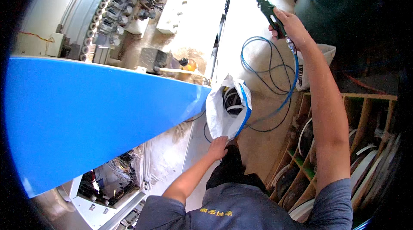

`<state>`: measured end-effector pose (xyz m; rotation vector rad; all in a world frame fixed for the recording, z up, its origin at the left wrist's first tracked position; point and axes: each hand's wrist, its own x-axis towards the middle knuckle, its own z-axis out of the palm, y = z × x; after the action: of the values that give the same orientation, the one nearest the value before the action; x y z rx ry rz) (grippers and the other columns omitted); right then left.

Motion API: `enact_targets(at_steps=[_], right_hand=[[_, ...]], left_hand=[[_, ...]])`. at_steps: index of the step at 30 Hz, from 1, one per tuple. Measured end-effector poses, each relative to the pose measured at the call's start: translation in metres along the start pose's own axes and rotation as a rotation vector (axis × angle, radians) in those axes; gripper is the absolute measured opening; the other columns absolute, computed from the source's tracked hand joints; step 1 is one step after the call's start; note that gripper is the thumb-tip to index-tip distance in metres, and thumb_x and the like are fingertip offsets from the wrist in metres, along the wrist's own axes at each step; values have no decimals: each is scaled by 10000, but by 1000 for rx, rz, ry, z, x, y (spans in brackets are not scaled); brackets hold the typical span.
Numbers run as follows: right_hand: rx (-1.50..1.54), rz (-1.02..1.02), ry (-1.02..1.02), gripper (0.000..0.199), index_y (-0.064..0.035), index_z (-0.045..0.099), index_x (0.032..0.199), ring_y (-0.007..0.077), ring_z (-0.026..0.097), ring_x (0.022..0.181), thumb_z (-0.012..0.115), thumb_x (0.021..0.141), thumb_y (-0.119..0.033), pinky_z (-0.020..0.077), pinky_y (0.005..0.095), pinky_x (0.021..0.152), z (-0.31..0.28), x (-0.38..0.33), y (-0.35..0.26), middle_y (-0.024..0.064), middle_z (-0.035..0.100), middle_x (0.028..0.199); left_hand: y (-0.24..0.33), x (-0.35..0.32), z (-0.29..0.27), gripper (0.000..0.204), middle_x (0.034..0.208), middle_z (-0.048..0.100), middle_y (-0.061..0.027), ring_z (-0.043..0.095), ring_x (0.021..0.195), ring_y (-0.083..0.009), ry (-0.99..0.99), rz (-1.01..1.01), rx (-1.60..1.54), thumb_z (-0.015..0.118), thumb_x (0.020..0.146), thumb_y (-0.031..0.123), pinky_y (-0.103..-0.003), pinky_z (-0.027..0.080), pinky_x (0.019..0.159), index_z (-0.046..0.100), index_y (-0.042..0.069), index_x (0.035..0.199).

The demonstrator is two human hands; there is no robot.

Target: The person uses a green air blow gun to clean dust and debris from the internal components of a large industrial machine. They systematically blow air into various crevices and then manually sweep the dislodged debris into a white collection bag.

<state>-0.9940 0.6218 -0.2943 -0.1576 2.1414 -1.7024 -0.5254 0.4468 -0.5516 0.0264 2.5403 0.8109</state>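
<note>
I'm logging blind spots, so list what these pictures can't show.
In the head view:
1. Lower part of the dark contents: hidden by the white sack.
2. Grip of the air gun: partly covered by the right hand.
3. Grey machine: cut off at the upper edge.
4. Upper right corner: too dark.

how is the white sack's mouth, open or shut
Open: the white sack gapes upward, dark and pale contents showing inside, the left hand holding its near edge.

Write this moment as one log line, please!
left hand: holds near edge of open white bag | right hand: grips dark air gun | blue hose: joined to air gun
</note>
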Motion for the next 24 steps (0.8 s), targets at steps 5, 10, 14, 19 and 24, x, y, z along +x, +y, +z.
enact_targets(at_steps=[5,10,14,19,24], right_hand=[[-219,-192,-153,422,-12,580,1149,71,520,517,450,981,-376,464,225,483,29,33,-97,35,587,679],[-347,-304,-412,422,-24,597,1187,79,519,491,488,966,-367,462,228,445,91,40,-177,46,589,637],[-541,-561,-701,407,11,632,1044,125,540,458,490,960,-360,459,280,388,162,80,-221,79,599,621],[-667,-539,-1061,413,-3,588,987,154,531,483,416,974,-378,496,308,422,212,62,-292,95,591,627],[-1328,134,-1380,506,-18,559,859,212,535,555,466,926,-511,510,361,538,247,85,-308,99,589,730]], left_hand=[[25,-45,-66,573,1231,507,-166,469,1184,-326,322,-190,-285,628,747,62,-401,353,1030,427,38,1283],[36,-103,-165,398,1243,525,-123,583,1032,-205,918,-491,-711,538,803,-18,-328,447,895,506,39,1195],[118,-135,-307,379,1320,426,-201,452,1163,-285,1663,-369,23,506,914,183,-407,354,995,385,-21,1210],[262,-137,-495,640,1404,260,-291,272,1337,-378,1826,82,984,520,929,265,-498,203,1133,217,-99,1359],[290,-121,-542,506,1432,319,-222,213,1344,-424,1697,-302,1366,536,907,331,-561,108,1109,451,47,1316]])
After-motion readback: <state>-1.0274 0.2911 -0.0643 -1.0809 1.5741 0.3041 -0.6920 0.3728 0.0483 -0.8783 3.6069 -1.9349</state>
